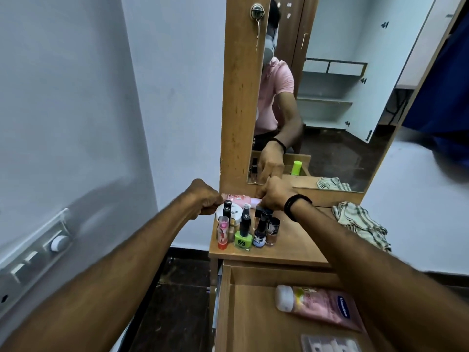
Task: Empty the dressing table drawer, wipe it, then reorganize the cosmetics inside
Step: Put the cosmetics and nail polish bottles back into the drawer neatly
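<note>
Two things in drawer (224, 313) (tube (327, 307), packet (330, 345))

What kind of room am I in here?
Most likely a bedroom or dressing corner in a home. A wooden dressing table with a tall mirror stands against the wall, nail polish bottles crowd its top, and its open drawer holds a pink lotion tube.

The tabletop (299, 240) and drawer (253, 313) are smooth, dull wood-grain board. The mirror (355, 110) is glossy glass, and its lock (257, 10) is shiny metal. The checked cloth (360, 224) is soft woven fabric. The pink tube (322, 304) and pink bottle (238, 199) look like smooth plastic, and the small bottles (243, 240) are glossy.
</note>
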